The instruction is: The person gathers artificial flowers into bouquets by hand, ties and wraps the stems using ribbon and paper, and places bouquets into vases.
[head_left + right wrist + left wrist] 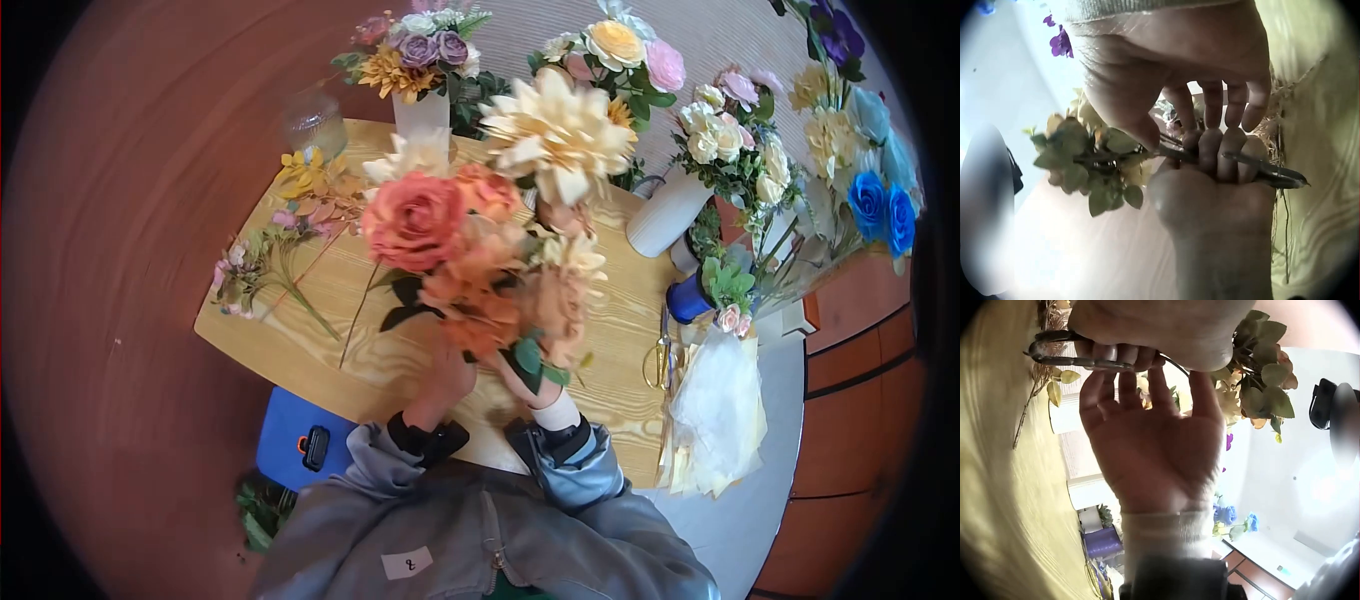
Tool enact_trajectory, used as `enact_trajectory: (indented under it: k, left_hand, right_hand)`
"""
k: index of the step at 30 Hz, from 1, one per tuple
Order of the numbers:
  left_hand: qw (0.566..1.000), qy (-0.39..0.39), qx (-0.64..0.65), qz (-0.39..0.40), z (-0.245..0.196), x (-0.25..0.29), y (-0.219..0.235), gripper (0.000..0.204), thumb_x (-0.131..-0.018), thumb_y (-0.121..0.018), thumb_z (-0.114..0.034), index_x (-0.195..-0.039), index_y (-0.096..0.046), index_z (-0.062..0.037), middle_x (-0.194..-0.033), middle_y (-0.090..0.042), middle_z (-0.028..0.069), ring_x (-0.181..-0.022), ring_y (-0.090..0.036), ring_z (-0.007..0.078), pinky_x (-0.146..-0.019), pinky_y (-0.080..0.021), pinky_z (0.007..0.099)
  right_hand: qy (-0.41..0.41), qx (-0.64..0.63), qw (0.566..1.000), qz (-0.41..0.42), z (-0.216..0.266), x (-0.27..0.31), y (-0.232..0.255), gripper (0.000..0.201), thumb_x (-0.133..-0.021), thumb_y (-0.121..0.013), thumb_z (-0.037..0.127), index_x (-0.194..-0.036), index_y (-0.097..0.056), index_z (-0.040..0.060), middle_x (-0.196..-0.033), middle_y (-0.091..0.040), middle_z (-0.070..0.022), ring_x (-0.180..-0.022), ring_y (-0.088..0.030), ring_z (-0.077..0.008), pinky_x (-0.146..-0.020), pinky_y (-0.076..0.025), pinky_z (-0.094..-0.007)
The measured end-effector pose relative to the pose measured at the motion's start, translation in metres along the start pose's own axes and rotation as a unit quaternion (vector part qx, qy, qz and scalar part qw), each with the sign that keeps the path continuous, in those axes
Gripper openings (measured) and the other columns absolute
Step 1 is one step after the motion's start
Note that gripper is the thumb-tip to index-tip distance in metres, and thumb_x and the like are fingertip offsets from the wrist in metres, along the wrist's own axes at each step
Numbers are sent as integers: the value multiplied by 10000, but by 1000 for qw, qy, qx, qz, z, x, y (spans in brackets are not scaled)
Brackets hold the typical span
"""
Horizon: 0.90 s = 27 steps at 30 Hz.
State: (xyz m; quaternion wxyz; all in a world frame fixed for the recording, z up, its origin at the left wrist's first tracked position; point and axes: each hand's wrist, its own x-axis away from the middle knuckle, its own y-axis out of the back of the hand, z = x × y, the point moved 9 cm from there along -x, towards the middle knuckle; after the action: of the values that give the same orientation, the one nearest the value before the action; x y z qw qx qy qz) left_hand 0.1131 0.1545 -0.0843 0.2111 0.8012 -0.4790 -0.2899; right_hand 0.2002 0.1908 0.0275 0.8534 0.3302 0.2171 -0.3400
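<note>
My left hand (1191,203) grips the gathered stems (1275,174) of an artificial flower bouquet, its fingers curled round them. In the head view the bouquet stands over the table, with a coral rose (415,222), a large cream dahlia (560,138) and orange blooms (470,285). Green leaves (1075,169) spread above the grip in the right wrist view. My right hand (1154,456) faces the left one with its palm turned in and fingers loosely extended. Its fingertips are right at the left hand's fingers, and the thumb lies along the stems. Blooms hide much of both hands from the head camera.
Loose flower sprays (270,260) lie on the wooden table's left side. Gold-handled scissors (657,362), white wrapping sheets (715,415) and a blue ribbon spool (688,299) are at the right. Several filled vases, including a white one (668,212), and a glass jar (317,125) stand at the back.
</note>
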Motion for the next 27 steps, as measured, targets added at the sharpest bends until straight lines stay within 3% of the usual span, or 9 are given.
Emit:
enact_trajectory:
  k: [1, 2, 7, 10, 11, 12, 19, 26, 27]
  left_hand:
    - [998, -27, -22, -55, -1, 3, 0, 333, -660, -448, 10, -988, -466, 66, -928, -492, 220, -861, -453, 380, -767, -377, 404]
    - [991, -54, -45, -111, -4, 8, 0, 345, -639, -448, 26, -982, -463, 67, -901, -481, 205, -816, -446, 365, -724, -375, 402]
    - [978, -111, -67, -166, 8, 18, -2, 412, -596, -475, 30, -1006, -446, 48, -850, -445, 171, -708, -411, 337, -634, -364, 390]
    - [970, -112, -79, -201, 8, 21, 2, 386, -657, -516, -23, -1035, -444, 11, -834, -459, 137, -705, -431, 296, -633, -372, 365]
    - [975, -99, -18, -196, 22, 52, 22, 386, -664, -522, -35, -1039, -444, 8, -832, -461, 133, -703, -433, 290, -631, -372, 363]
    - [977, -87, 42, -191, 22, 58, 30, 385, -671, -527, -46, -1044, -443, 4, -831, -462, 129, -700, -435, 283, -629, -372, 361]
    - [883, 7, 448, -143, -13, 15, 51, 391, -720, -567, -128, -1073, -437, -20, -819, -473, 102, -683, -450, 236, -613, -375, 349]
    - [895, -6, 411, -172, 11, 10, 29, 161, -819, -470, -167, -904, -459, -31, -800, -486, 74, -615, -451, 136, -523, -359, 289]
    - [889, -2, 419, -184, 13, 10, 30, 142, -825, -458, -163, -878, -459, -30, -790, -487, 72, -605, -449, 130, -515, -355, 283]
  right_hand:
    - [-138, -274, 951, -29, -60, 27, -17, 241, -836, -450, 76, -1075, -461, 43, -978, -523, -67, -858, -518, -145, -671, -439, -256]
    - [-264, -521, 810, -54, -100, 53, -41, 246, -830, -472, 96, -1070, -469, 44, -979, -521, -71, -856, -515, -139, -662, -435, -254]
    - [-203, -319, 925, -27, -90, 57, -31, 469, -783, -518, 266, -1204, -409, 89, -1236, -379, -109, -1142, -353, -231, -946, -292, -357]
    - [-384, -200, 901, -19, -104, 66, -36, 513, -743, -529, 300, -1199, -415, 95, -1197, -404, -115, -1116, -352, -263, -942, -280, -371]
    - [-247, 70, 966, 19, -123, 69, -40, 525, -727, -538, 304, -1192, -419, 90, -1189, -406, -109, -1106, -348, -277, -943, -273, -374]
    - [-86, 332, 938, 54, -120, 71, -51, 538, -711, -547, 308, -1186, -423, 86, -1182, -408, -102, -1097, -344, -291, -943, -266, -378]
    - [-100, 428, 895, 79, -103, 59, -62, 554, -743, -512, 290, -1210, -351, 40, -1173, -421, -96, -1138, -344, -261, -948, -276, -362]
    - [-202, 264, 928, 166, -90, 58, -36, 579, -755, -537, 351, -1201, -345, 36, -1122, -459, -95, -1072, -432, -224, -903, -353, -324]
    - [-193, 116, 965, 136, -81, 53, -34, 508, -779, -536, 262, -1203, -376, 33, -1154, -463, -98, -1006, -487, -210, -851, -397, -311]
